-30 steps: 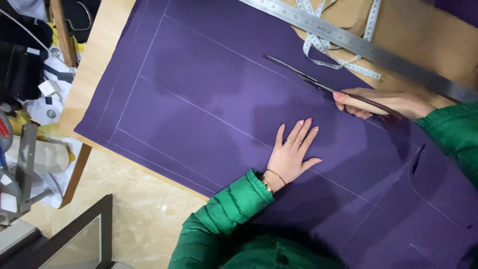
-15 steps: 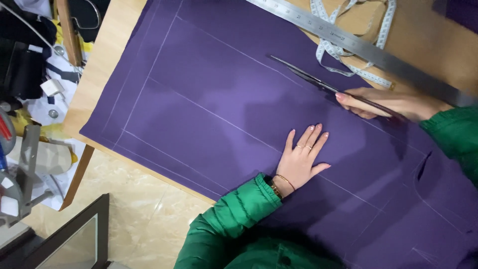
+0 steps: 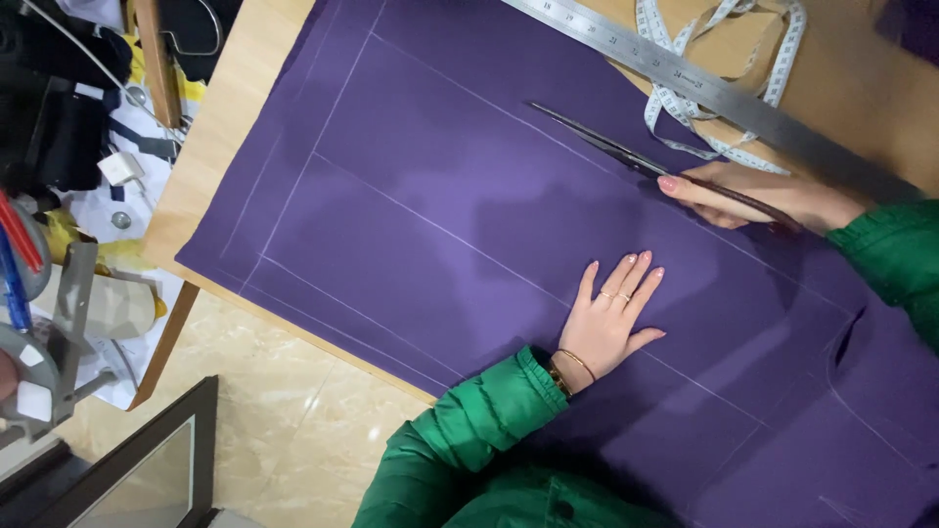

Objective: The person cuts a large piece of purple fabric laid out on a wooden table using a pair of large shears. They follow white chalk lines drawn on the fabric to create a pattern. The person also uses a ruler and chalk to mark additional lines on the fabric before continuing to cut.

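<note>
Cutting underway: right hand (image 3: 763, 200) grips scissors (image 3: 626, 156) on purple cloth (image 3: 440, 196) near the table's far edge; left hand (image 3: 611, 318) lies flat, open; next, steady blades along the chalk line.

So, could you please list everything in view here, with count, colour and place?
fabric: one, purple with pale chalk lines, spread flat over most of the table
table: one, light wood, under the fabric
scissors: one pair, dark metal, blades on the fabric along a chalk line
metal ruler: one, silver, lying diagonally at the top edge of the fabric
tape measure: one, white, looped on the table beyond the ruler
floor: beige tiles, lower left
clutter: several dark and white items, far left, unclear
left hand: one, green sleeve, rings and bracelet, flat on the fabric
right hand: one, green sleeve, gripping the scissors' handles
</note>
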